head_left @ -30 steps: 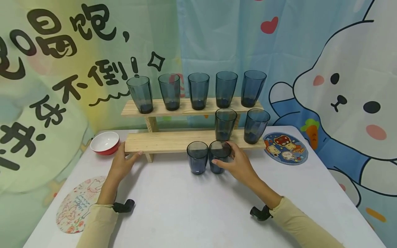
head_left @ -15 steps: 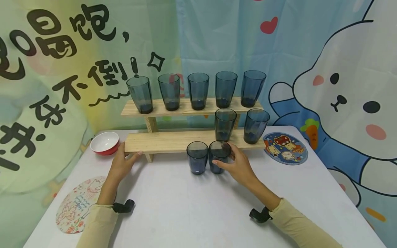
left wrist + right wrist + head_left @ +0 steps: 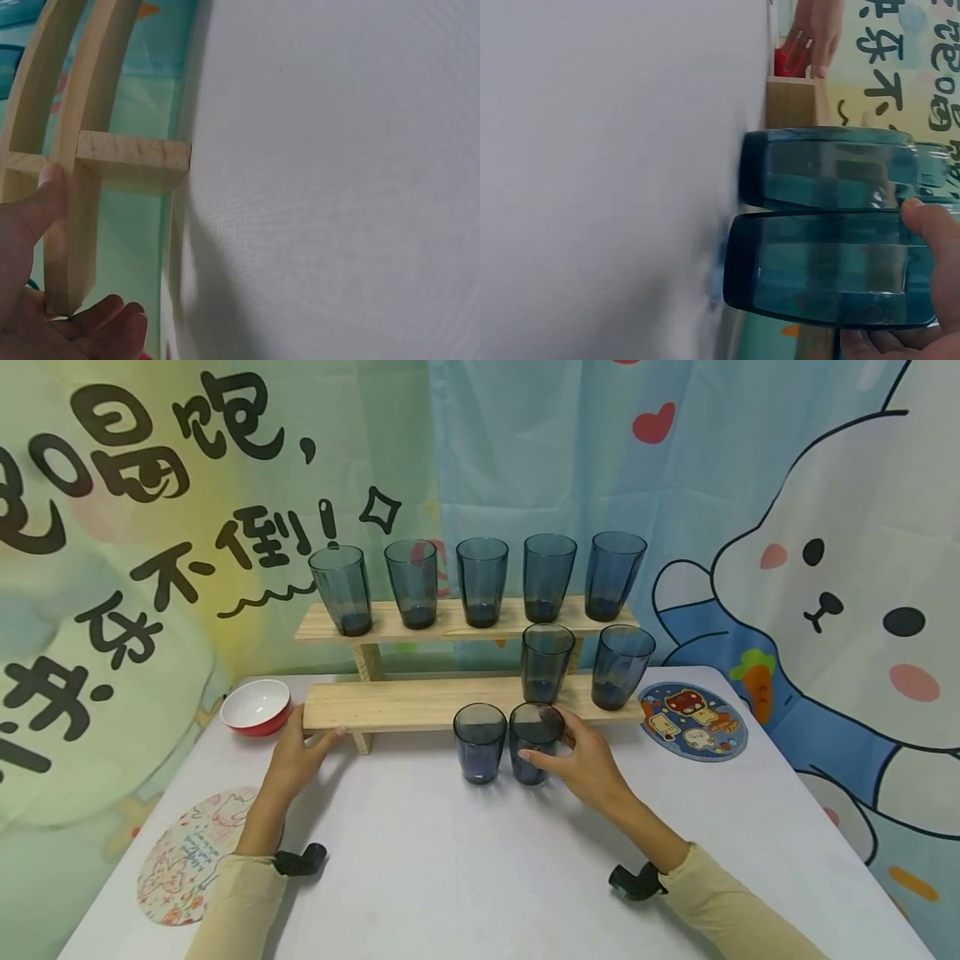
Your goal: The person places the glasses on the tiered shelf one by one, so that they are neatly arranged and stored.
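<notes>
My right hand (image 3: pixel 588 764) holds a blue-tinted glass tumbler (image 3: pixel 536 739), thumb on its near side and fingers behind. In the right wrist view the held tumbler (image 3: pixel 817 270) stands upright on the table, close beside a second tumbler (image 3: pixel 817 169); a thin gap shows between them. That second tumbler (image 3: pixel 479 747) stands to its left in the head view. My left hand (image 3: pixel 294 756) grips the left end of the two-tier wooden shelf's lower board (image 3: pixel 405 703). The left wrist view shows my thumb on the wooden board (image 3: pixel 75 217), with fingers around its end.
Several matching tumblers (image 3: pixel 482 581) line the upper board (image 3: pixel 450 631); two more tumblers (image 3: pixel 545 664) stand at the lower board's right. A red-and-white bowl (image 3: pixel 255 706) sits left. Round mats lie at right, a blue mat (image 3: pixel 693 722), and left, a floral mat (image 3: pixel 191 860), on the white table (image 3: pixel 450 877).
The held tumbler has shifted very slightly right with my right hand, and a narrow gap now separates it from its neighbour. My left hand stays on the shelf end.
</notes>
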A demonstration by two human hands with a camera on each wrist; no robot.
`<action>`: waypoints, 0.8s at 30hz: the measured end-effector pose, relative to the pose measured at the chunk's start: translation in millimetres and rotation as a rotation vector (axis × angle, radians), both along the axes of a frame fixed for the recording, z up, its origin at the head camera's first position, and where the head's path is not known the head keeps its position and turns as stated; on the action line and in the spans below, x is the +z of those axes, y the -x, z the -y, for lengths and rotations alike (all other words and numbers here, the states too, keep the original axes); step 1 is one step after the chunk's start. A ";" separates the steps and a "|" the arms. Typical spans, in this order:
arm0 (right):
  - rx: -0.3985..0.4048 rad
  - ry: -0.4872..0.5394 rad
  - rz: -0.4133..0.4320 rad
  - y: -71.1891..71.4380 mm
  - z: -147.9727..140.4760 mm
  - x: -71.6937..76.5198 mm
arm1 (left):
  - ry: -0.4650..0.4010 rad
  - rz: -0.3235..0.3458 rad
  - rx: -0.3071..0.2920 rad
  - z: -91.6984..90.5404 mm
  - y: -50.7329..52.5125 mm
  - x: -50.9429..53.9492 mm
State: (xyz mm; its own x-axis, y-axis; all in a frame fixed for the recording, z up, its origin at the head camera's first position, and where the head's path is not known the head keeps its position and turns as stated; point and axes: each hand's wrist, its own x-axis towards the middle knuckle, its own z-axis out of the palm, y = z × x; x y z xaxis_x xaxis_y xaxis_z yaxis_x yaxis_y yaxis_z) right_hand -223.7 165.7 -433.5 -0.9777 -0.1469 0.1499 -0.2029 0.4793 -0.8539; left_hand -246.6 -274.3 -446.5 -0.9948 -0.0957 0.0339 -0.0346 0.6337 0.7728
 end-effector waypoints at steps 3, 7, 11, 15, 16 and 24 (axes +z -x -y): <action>0.000 -0.007 0.000 -3.6 -5.3 10.3 | 0.003 -0.005 -0.003 -0.8 -0.2 1.0; 0.013 0.004 -0.017 -8.2 -12.5 31.9 | -0.004 -0.011 -0.005 -1.3 0.0 1.9; 0.034 0.034 -0.048 -11.7 -17.5 60.2 | -0.001 -0.010 -0.003 -1.0 0.1 1.1; 0.057 0.031 -0.073 -14.0 -16.4 93.3 | 0.010 0.002 0.001 -0.2 0.6 -0.3; 0.065 0.031 -0.078 -14.0 -15.0 101.7 | 0.011 0.006 0.002 0.0 0.7 -0.4; 0.096 0.038 -0.106 8.3 13.9 143.4 | 0.009 0.008 0.003 -0.4 0.0 0.0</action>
